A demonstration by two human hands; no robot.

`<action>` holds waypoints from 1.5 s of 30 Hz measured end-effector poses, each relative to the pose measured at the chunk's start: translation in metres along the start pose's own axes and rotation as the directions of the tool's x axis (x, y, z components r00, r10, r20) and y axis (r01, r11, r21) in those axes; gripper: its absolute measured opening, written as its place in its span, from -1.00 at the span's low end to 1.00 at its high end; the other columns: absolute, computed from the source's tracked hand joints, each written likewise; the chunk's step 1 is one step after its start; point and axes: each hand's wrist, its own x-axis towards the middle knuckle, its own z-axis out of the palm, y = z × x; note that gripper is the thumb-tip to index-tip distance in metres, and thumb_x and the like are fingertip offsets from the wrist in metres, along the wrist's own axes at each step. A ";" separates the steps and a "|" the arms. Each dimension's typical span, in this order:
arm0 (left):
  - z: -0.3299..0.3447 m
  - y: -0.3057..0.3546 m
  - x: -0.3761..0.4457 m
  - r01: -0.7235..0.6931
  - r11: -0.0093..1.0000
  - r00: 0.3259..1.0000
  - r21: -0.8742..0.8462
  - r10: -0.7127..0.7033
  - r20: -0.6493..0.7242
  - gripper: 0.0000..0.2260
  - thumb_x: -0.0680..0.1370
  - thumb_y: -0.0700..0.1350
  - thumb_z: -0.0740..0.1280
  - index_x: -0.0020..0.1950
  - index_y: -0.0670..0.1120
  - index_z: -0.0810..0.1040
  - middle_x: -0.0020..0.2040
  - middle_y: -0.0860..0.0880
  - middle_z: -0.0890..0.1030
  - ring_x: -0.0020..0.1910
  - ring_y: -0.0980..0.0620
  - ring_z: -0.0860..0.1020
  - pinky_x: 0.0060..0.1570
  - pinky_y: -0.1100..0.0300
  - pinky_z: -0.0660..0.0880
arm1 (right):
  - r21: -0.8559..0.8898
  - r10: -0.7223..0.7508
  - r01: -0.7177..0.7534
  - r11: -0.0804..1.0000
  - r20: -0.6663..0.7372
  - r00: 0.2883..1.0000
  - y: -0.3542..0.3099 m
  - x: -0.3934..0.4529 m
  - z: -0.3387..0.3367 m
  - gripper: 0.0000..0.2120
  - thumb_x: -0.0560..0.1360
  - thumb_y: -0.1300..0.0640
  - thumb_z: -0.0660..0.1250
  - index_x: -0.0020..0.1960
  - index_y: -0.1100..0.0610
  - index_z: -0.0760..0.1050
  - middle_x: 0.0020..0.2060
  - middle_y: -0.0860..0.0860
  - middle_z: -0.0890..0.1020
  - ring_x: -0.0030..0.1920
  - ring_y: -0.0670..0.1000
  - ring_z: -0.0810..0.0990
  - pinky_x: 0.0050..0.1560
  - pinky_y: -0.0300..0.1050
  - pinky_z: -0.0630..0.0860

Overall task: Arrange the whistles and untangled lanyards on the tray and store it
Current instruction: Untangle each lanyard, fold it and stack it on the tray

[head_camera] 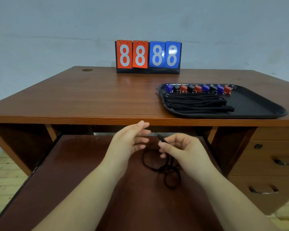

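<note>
Pull-out shelf (pixel 83 172) w/ loose black lanyard (pixel 165 169) lying looped on it, below hands. Right hand (pixel 182 150) pinching lanyard's clip end betw. thumb & forefinger, other fingers curling. Left hand (pixel 128 140) hovering just beside, fingers relaxed, spread, holding nothing. Further back, desk top (pixel 90 97) carrying black tray (pixel 257 104) at right: bundle of straightened lanyards (pixel 197 104) lying in it, row of red, blue & black whistles (pixel 198 88) sitting along far edge. Flip scoreboard (pixel 148 56) standing at rear, showing 8888.
</note>
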 end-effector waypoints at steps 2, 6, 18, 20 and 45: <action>0.005 0.000 -0.002 0.074 0.997 0.997 0.010 -0.074 0.020 -0.63 0.37 0.20 0.28 -0.05 -0.03 0.65 -0.18 0.01 0.67 -0.25 0.10 0.58 -0.19 0.24 0.50 | -0.128 -0.053 0.051 0.990 -0.015 0.998 0.001 -0.001 0.001 -0.97 0.41 0.15 0.45 -0.14 0.08 0.62 -0.30 0.03 0.70 -0.29 -0.10 0.67 -0.20 -0.30 0.57; 0.011 -0.009 -0.006 0.112 0.988 0.990 0.107 -0.120 0.077 -0.53 0.23 0.27 0.32 -0.12 -0.05 0.69 -0.27 0.03 0.66 -0.29 0.12 0.58 -0.19 0.24 0.52 | -0.252 -0.140 0.135 0.958 -0.002 0.990 0.006 -0.002 0.003 -0.97 0.40 0.12 0.46 -0.17 0.02 0.62 -0.33 -0.03 0.69 -0.29 -0.13 0.65 -0.18 -0.25 0.57; 0.015 -0.025 -0.004 -0.002 1.000 0.999 -0.022 0.002 0.038 -0.74 0.55 0.04 0.23 -0.16 -0.07 0.63 -0.23 -0.03 0.67 -0.18 0.05 0.61 -0.09 0.20 0.49 | -0.064 -0.084 0.087 0.994 0.049 0.995 0.004 -0.001 0.005 -0.95 0.44 0.14 0.42 -0.11 0.10 0.63 -0.33 0.02 0.68 -0.44 -0.13 0.55 -0.28 -0.28 0.48; 0.013 -0.018 -0.001 0.059 0.982 0.998 -0.178 -0.059 0.005 -0.73 0.61 -0.02 0.16 -0.17 -0.11 0.54 -0.23 -0.04 0.66 -0.17 0.06 0.65 -0.07 0.17 0.53 | -0.045 -0.049 0.053 0.998 0.085 0.995 0.004 0.000 0.002 -0.93 0.46 0.13 0.39 -0.09 0.07 0.65 -0.35 -0.01 0.66 -0.47 -0.15 0.47 -0.31 -0.27 0.46; -0.022 -0.013 0.009 -0.311 0.650 0.927 0.693 0.368 0.071 -0.74 0.60 0.03 0.15 -0.25 -0.01 0.45 -0.32 0.04 0.57 -0.26 0.10 0.56 -0.16 0.15 0.48 | -0.486 0.063 0.033 0.873 0.181 0.981 0.011 0.012 -0.035 -0.84 0.49 0.02 0.35 -0.24 -0.09 0.63 -0.24 -0.09 0.69 -0.18 -0.29 0.59 0.04 -0.31 0.42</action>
